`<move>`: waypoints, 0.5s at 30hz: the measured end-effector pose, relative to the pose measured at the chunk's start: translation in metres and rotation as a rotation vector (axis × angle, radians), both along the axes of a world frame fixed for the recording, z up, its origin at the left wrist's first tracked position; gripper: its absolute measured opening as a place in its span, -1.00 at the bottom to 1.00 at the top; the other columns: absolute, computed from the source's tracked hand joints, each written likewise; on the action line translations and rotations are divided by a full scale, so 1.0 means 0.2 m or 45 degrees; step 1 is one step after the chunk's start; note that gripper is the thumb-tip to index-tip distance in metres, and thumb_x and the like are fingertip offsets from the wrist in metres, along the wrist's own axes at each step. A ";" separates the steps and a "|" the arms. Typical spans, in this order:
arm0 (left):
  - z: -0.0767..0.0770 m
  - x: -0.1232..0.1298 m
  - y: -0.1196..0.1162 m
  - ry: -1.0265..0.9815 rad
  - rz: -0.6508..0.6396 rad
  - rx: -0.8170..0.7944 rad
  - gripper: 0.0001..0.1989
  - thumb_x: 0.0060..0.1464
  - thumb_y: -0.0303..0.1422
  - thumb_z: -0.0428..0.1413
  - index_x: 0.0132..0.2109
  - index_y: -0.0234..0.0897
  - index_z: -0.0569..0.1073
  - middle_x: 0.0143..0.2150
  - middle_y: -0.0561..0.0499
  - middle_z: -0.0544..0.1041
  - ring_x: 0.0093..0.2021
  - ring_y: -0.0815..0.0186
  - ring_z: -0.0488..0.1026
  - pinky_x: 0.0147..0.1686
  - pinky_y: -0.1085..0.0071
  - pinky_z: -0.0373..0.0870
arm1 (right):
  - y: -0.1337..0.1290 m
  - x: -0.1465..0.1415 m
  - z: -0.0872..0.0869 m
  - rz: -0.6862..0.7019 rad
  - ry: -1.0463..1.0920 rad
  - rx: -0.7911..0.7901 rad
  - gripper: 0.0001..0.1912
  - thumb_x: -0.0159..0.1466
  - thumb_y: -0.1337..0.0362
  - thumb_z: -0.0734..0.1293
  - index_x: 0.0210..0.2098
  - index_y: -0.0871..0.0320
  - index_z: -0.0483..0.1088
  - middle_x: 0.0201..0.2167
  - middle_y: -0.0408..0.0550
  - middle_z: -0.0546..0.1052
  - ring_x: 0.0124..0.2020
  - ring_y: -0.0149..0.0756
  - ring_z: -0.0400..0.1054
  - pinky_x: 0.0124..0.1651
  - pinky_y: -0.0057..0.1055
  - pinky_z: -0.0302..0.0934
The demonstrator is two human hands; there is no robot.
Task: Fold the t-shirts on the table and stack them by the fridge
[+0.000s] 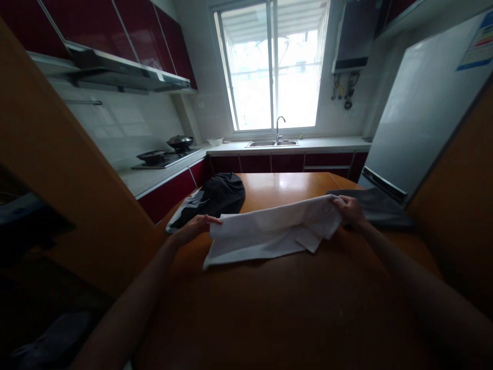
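A white shirt [265, 231] is stretched sideways between my two hands above the wooden table, partly folded, with a sleeve-like flap hanging at its right. My left hand [196, 227] pinches its left upper corner between thumb and fingers. At the other end, my right hand [349, 209] is closed around the bunched upper right corner. The shirt's lower edge hangs at or just above the tabletop; whether it touches is unclear.
On the round wooden table [285, 303] a dark garment with a pale print [219, 198] lies at left, and a folded grey garment [379, 208] at right. Beyond are a counter with a sink [262, 144], a stove with pans [154, 156], and a fridge [416, 113] at right.
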State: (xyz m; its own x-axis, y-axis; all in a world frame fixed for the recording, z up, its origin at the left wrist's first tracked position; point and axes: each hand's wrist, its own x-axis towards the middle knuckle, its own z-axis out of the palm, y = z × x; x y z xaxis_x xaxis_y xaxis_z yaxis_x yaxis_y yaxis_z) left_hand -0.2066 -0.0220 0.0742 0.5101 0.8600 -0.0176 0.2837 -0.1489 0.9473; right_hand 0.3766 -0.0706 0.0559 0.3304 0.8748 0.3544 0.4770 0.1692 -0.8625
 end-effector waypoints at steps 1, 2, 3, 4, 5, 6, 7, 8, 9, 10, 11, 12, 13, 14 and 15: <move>0.01 0.01 0.00 -0.042 0.060 0.018 -0.38 0.02 0.15 0.20 -0.09 -0.33 0.64 -0.20 -0.20 0.62 -0.26 0.15 0.53 -0.25 0.32 0.47 | -0.01 0.01 0.02 0.020 0.023 -0.040 -0.60 0.10 -0.08 0.33 -0.52 0.17 0.39 -0.61 -0.17 0.33 -0.54 -0.36 0.17 -0.50 -0.43 0.03; 0.02 0.01 0.00 -0.068 0.127 0.051 -0.41 -0.01 0.11 0.26 -0.08 -0.32 0.63 -0.23 -0.17 0.61 -0.31 0.19 0.53 -0.31 0.35 0.47 | -0.03 0.02 0.03 0.040 0.046 -0.080 -0.59 0.09 -0.09 0.34 -0.52 0.18 0.39 -0.62 -0.17 0.33 -0.55 -0.37 0.16 -0.51 -0.43 0.02; 0.03 0.03 0.01 -0.084 0.188 0.091 -0.42 -0.05 0.07 0.30 -0.04 -0.30 0.62 -0.23 -0.15 0.61 -0.32 0.21 0.53 -0.34 0.38 0.46 | -0.04 0.03 0.04 0.057 0.068 -0.112 -0.58 0.08 -0.09 0.35 -0.51 0.18 0.40 -0.62 -0.16 0.34 -0.56 -0.38 0.16 -0.52 -0.43 0.02; 0.05 0.04 0.02 -0.094 0.234 0.126 -0.40 -0.08 0.03 0.33 0.02 -0.29 0.60 -0.19 -0.14 0.61 -0.30 0.21 0.54 -0.34 0.38 0.47 | -0.04 0.04 0.05 0.067 0.089 -0.132 -0.58 0.08 -0.09 0.36 -0.50 0.18 0.41 -0.61 -0.15 0.35 -0.57 -0.38 0.16 -0.52 -0.44 0.02; 0.06 0.06 0.03 -0.101 0.271 0.159 -0.35 -0.10 0.01 0.35 0.09 -0.27 0.56 -0.14 -0.15 0.61 -0.25 0.18 0.55 -0.31 0.37 0.49 | -0.04 0.05 0.06 0.066 0.109 -0.144 -0.58 0.08 -0.09 0.36 -0.48 0.19 0.43 -0.60 -0.14 0.37 -0.57 -0.38 0.17 -0.53 -0.44 0.02; 0.07 0.09 0.04 -0.101 0.297 0.186 -0.29 -0.11 0.00 0.36 0.15 -0.26 0.52 -0.08 -0.16 0.61 -0.20 0.15 0.56 -0.28 0.35 0.50 | -0.04 0.06 0.06 0.056 0.123 -0.155 -0.58 0.07 -0.09 0.37 -0.47 0.20 0.44 -0.60 -0.13 0.38 -0.57 -0.38 0.17 -0.53 -0.44 0.03; 0.08 0.12 0.05 -0.098 0.319 0.212 -0.24 -0.12 -0.01 0.37 0.20 -0.26 0.49 -0.03 -0.17 0.60 -0.16 0.13 0.56 -0.25 0.33 0.51 | -0.04 0.06 0.07 0.039 0.131 -0.165 -0.58 0.07 -0.08 0.37 -0.46 0.20 0.45 -0.59 -0.12 0.39 -0.58 -0.38 0.18 -0.54 -0.45 0.03; 0.09 0.14 0.07 -0.102 0.344 0.238 -0.22 -0.13 -0.02 0.36 0.21 -0.27 0.47 0.00 -0.18 0.59 -0.15 0.12 0.55 -0.23 0.32 0.52 | -0.04 0.05 0.07 0.013 0.137 -0.178 -0.57 0.06 -0.08 0.38 -0.45 0.21 0.46 -0.59 -0.12 0.40 -0.58 -0.38 0.19 -0.55 -0.45 0.03; 0.08 0.17 0.09 -0.112 0.376 0.266 -0.23 -0.12 -0.02 0.36 0.21 -0.28 0.47 0.02 -0.19 0.59 -0.15 0.13 0.55 -0.23 0.32 0.52 | -0.03 0.05 0.06 -0.018 0.142 -0.192 -0.57 0.06 -0.08 0.38 -0.44 0.22 0.47 -0.60 -0.12 0.40 -0.59 -0.38 0.20 -0.56 -0.46 0.03; 0.07 0.20 0.11 -0.123 0.415 0.291 -0.25 -0.11 -0.03 0.35 0.19 -0.30 0.49 0.03 -0.19 0.58 -0.16 0.15 0.55 -0.24 0.34 0.51 | -0.02 0.04 0.05 -0.048 0.148 -0.207 -0.56 0.06 -0.08 0.38 -0.43 0.22 0.48 -0.61 -0.13 0.39 -0.59 -0.37 0.20 -0.57 -0.46 0.03; 0.06 0.22 0.13 -0.126 0.459 0.311 -0.27 -0.11 -0.03 0.34 0.17 -0.32 0.51 0.03 -0.20 0.58 -0.18 0.16 0.55 -0.26 0.35 0.50 | -0.01 0.03 0.05 -0.072 0.154 -0.221 -0.56 0.07 -0.09 0.39 -0.42 0.23 0.48 -0.61 -0.13 0.39 -0.60 -0.37 0.21 -0.57 -0.46 0.03; 0.03 0.24 0.16 -0.115 0.501 0.327 -0.29 -0.11 -0.03 0.33 0.15 -0.34 0.52 0.02 -0.21 0.59 -0.20 0.17 0.55 -0.28 0.37 0.49 | 0.00 0.02 0.03 -0.087 0.161 -0.235 -0.55 0.07 -0.09 0.39 -0.41 0.23 0.48 -0.61 -0.13 0.40 -0.60 -0.36 0.22 -0.58 -0.45 0.04; 0.01 0.25 0.18 -0.083 0.533 0.337 -0.29 -0.11 -0.03 0.33 0.14 -0.35 0.53 0.01 -0.21 0.60 -0.22 0.18 0.55 -0.30 0.38 0.48 | 0.01 0.01 0.02 -0.089 0.164 -0.252 -0.54 0.07 -0.10 0.39 -0.41 0.23 0.48 -0.61 -0.12 0.40 -0.60 -0.36 0.23 -0.58 -0.45 0.05; -0.03 0.26 0.21 -0.032 0.547 0.345 -0.30 -0.11 -0.02 0.32 0.12 -0.36 0.54 -0.01 -0.21 0.60 -0.23 0.17 0.55 -0.31 0.38 0.47 | 0.02 0.00 0.00 -0.081 0.155 -0.275 -0.54 0.07 -0.10 0.40 -0.42 0.24 0.48 -0.61 -0.11 0.41 -0.60 -0.34 0.24 -0.57 -0.44 0.07; -0.06 0.26 0.23 0.036 0.537 0.354 -0.32 -0.09 -0.01 0.30 0.11 -0.36 0.55 -0.03 -0.21 0.61 -0.22 0.15 0.55 -0.30 0.36 0.47 | 0.03 0.00 -0.01 -0.060 0.128 -0.304 -0.54 0.08 -0.10 0.40 -0.44 0.24 0.47 -0.62 -0.09 0.42 -0.59 -0.33 0.25 -0.56 -0.43 0.10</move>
State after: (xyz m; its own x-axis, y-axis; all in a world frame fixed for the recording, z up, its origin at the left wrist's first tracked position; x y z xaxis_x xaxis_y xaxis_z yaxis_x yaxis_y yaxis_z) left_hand -0.1544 0.0234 0.0617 0.1200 0.9652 0.2324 0.3986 -0.2612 0.8791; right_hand 0.3774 -0.0649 0.0534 0.3958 0.9125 0.1033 0.3895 -0.0649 -0.9187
